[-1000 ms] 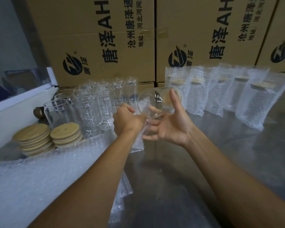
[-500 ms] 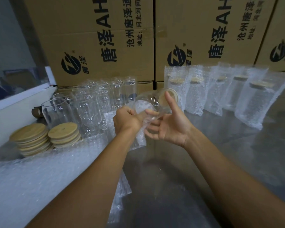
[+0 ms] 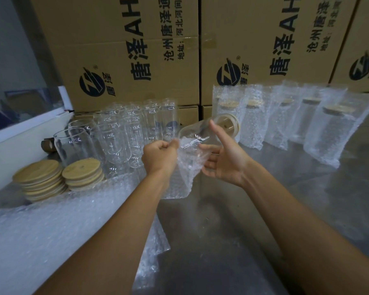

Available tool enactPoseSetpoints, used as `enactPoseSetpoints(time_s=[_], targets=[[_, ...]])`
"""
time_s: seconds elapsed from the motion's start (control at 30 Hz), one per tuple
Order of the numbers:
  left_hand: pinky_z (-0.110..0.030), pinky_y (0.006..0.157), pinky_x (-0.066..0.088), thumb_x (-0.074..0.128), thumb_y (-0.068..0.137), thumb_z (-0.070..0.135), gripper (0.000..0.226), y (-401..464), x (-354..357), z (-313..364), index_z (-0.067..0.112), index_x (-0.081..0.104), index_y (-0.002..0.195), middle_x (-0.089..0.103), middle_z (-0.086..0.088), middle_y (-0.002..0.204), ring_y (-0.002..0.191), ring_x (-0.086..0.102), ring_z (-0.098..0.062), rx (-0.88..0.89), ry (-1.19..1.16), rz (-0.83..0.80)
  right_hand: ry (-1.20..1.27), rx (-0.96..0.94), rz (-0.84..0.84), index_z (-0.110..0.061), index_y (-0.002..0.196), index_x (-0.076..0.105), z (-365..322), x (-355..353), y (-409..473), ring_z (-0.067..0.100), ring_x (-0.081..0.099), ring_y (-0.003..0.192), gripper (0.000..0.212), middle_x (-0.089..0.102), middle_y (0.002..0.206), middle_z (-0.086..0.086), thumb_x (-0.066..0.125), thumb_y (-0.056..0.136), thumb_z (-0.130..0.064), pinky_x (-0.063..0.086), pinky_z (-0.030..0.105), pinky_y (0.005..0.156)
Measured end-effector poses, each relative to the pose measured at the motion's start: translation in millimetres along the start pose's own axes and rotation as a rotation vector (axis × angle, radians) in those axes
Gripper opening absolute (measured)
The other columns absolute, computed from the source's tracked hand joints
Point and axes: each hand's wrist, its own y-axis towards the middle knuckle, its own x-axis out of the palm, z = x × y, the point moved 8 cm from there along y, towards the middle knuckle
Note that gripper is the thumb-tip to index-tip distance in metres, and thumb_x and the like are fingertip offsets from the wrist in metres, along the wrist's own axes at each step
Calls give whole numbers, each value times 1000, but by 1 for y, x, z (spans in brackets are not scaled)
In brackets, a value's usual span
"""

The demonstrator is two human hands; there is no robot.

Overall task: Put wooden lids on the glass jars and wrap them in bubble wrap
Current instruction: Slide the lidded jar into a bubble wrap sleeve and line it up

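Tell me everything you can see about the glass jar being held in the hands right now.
The glass jar is clear, cylindrical and looks empty, with a round wooden lid already fitted. It is held in the air above the metal table, tipped nearly on its side, lid end pointing away and to the right. Its base is at the mouth of a bubble wrap bag hanging below it. The right hand cradles it, thumb along the glass; the left hand pinches the bag's edge.

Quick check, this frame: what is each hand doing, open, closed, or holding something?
Left hand: closed, pinching the bubble wrap bag at its mouth.
Right hand: gripping the lidded glass jar, thumb up along its side.
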Motion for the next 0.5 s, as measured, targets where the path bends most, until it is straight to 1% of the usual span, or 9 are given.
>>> enactPoseSetpoints(time_s=[0.07,0.13,0.17,0.2,0.27,0.33,0.37,0.43,0.5], targets=[[-24,51,41,72,91,33,36,1,-1,-5,11,60,65,56,-3,56,49,48,-20,-24,-24,-5,-106,-20,32,-13,104,69,-2,-2,0,13,68,69,81,73,77,-1,75,56,-77,53,29,68],[-27,53,39,69,93,34,35,1,-2,-6,6,64,72,53,-8,58,53,46,-21,-21,-15,-1,-230,-65,63,-17,105,69,-5,-4,1,11,70,76,84,75,86,-3,79,51,-80,52,27,69],[-29,56,40,69,93,34,38,1,-3,-5,4,65,70,52,-8,57,55,46,-22,-11,4,1,-280,-96,82,-19,107,69,-7,-4,1,11,72,79,86,76,92,-5,80,48,-80,52,26,69],[-30,57,39,69,93,35,41,1,-4,-6,4,63,66,51,-7,54,55,46,-22,-5,23,2,-313,-126,98,-22,107,70,-10,-4,1,9,73,78,84,77,93,-7,80,47,-80,51,24,67],[-29,57,38,69,93,35,43,0,-6,-7,5,61,63,48,-3,51,54,44,-22,-4,48,9,-347,-174,98,-23,100,73,-15,-1,0,3,73,70,71,78,87,-9,82,53,-75,50,20,64],[-28,54,37,68,93,36,44,-1,-8,-7,-1,64,69,48,-2,52,53,42,-22,6,77,26,-382,-204,89,-22,95,75,-18,0,-2,2,73,72,60,79,87,-7,83,60,-70,49,20,66],[-27,52,37,68,93,36,44,-2,-8,-6,-3,65,73,50,-1,53,53,43,-20,13,93,33,-401,-219,96,-20,95,75,-20,0,-3,2,73,73,58,78,87,-7,83,62,-67,50,20,65],[-23,46,39,66,95,34,42,-2,-7,-6,-4,66,79,54,1,58,52,45,-15,26,107,32,-435,-246,139,-17,105,72,-23,-2,-5,1,72,76,66,76,93,-8,85,61,-65,51,17,60],[-18,43,37,66,96,33,38,-3,-7,-5,-1,67,80,56,2,59,52,47,-12,30,117,27,-479,-266,188,-16,112,68,-25,-4,-5,5,68,88,73,71,106,-5,85,61,-66,50,19,61]])
